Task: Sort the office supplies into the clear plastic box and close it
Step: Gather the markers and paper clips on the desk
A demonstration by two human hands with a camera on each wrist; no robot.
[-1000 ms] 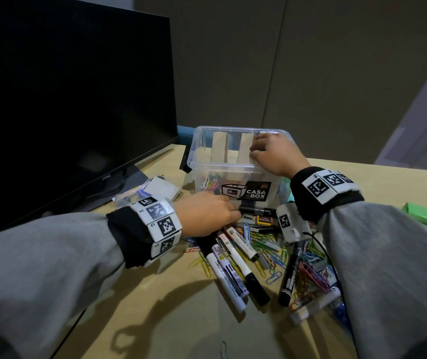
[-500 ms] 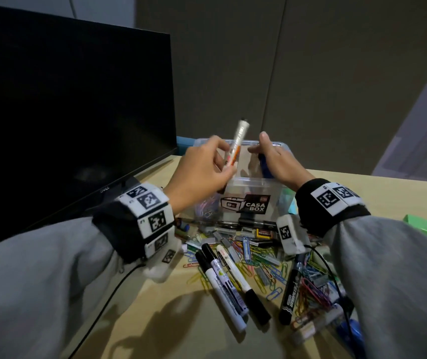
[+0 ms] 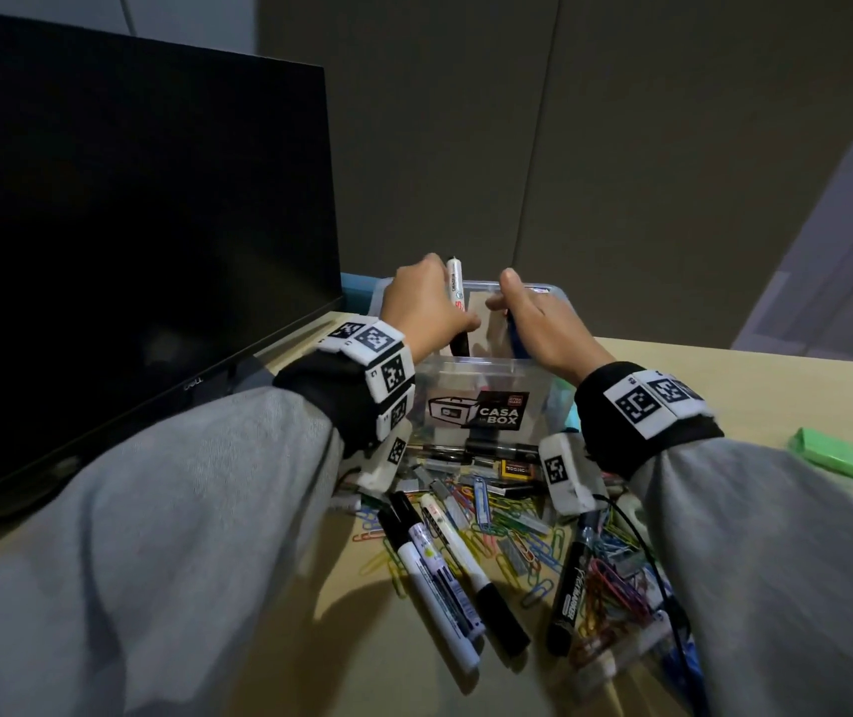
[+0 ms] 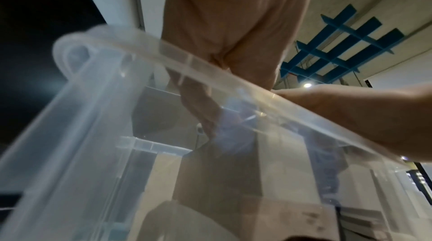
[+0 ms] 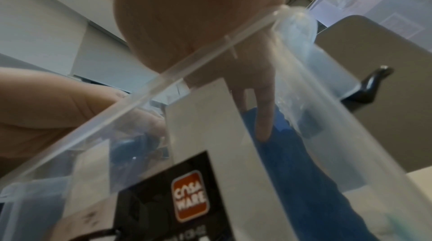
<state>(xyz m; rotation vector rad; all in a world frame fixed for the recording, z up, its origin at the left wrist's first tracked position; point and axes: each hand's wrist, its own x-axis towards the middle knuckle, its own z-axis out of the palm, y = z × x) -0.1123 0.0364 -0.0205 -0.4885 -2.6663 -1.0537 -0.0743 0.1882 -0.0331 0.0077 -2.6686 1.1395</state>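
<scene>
The clear plastic box (image 3: 471, 365) stands open at the middle of the desk, with cardboard dividers (image 3: 481, 313) inside. My left hand (image 3: 429, 310) grips a white marker (image 3: 455, 289) upright over the box's left half, its black end pointing down past the rim. My right hand (image 3: 535, 326) reaches into the right half, thumb up. In the right wrist view a straight finger (image 5: 263, 115) touches a blue thing (image 5: 304, 180) beside a divider (image 5: 203, 119). The left wrist view looks through the box's rim (image 4: 210, 71) at my left-hand fingers (image 4: 201, 108).
Several markers (image 3: 445, 566), a black marker (image 3: 571, 587), coloured paper clips (image 3: 522, 535) and staple strips lie heaped in front of the box. A dark monitor (image 3: 129, 251) fills the left side. A green block (image 3: 830, 452) lies at the right on the desk (image 3: 802, 395).
My left hand took a white marker from the heap, lifted it and brought it upright over the box. My right hand rose from the dividers, thumb now up.
</scene>
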